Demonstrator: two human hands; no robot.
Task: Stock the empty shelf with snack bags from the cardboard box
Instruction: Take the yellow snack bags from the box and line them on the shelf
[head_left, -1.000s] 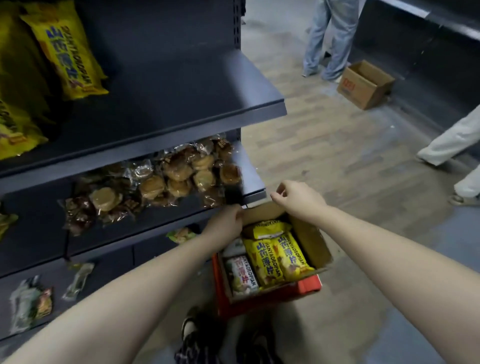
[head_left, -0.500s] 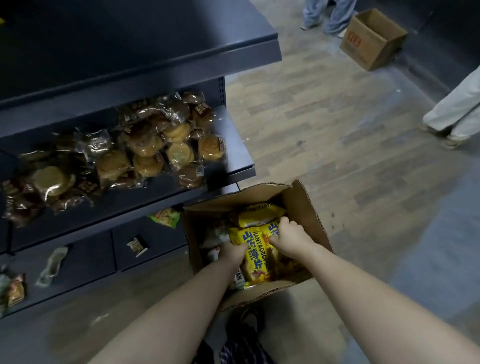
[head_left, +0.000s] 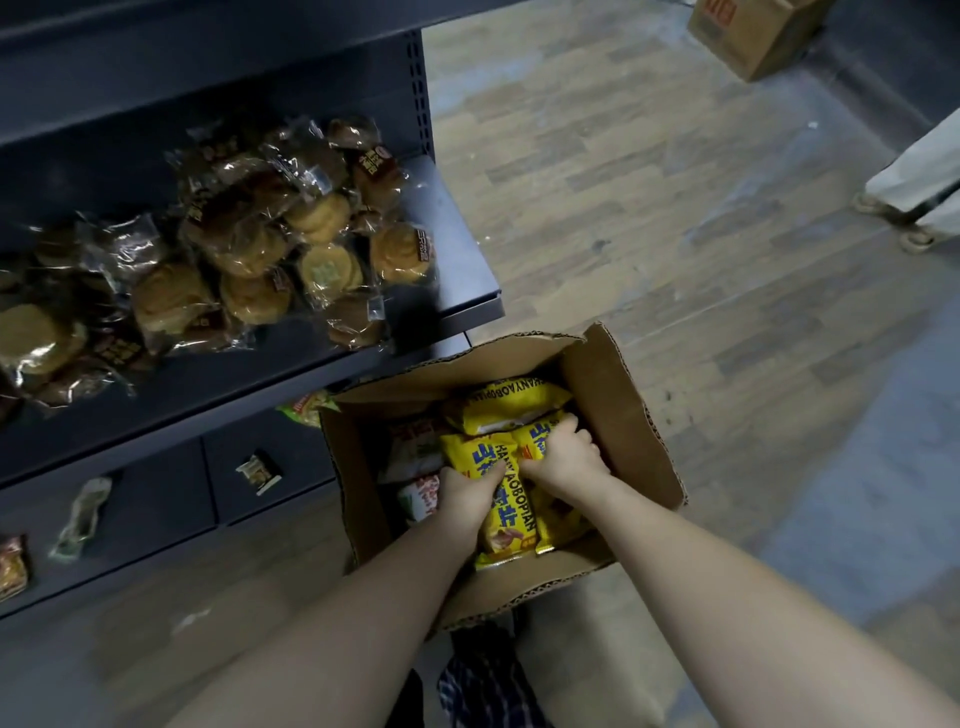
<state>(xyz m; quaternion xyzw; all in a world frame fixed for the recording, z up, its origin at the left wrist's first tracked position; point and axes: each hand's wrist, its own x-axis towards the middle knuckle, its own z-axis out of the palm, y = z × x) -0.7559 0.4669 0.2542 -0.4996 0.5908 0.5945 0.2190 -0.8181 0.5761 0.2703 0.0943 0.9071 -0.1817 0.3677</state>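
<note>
An open cardboard box (head_left: 618, 395) stands on the floor in front of me, beside the dark shelf unit. Inside lie several yellow snack bags with blue lettering. My left hand (head_left: 467, 493) grips the left side of one yellow bag (head_left: 511, 512). Right of it, my right hand (head_left: 563, 457) closes on a neighbouring yellow bag (head_left: 540, 441). A third yellow bag (head_left: 506, 405) lies across the far end of the box. White and red packets (head_left: 421, 499) show at the box's left side.
The dark shelf (head_left: 467, 260) to my left holds a pile of clear-wrapped buns (head_left: 260, 249). Lower shelves carry a few small packets (head_left: 258, 470). A second cardboard box (head_left: 753, 36) sits far right on the wood floor, near a person's leg (head_left: 919, 176).
My head tilted further down and both hands dropped from the box flaps into the box. They now clutch yellow bags.
</note>
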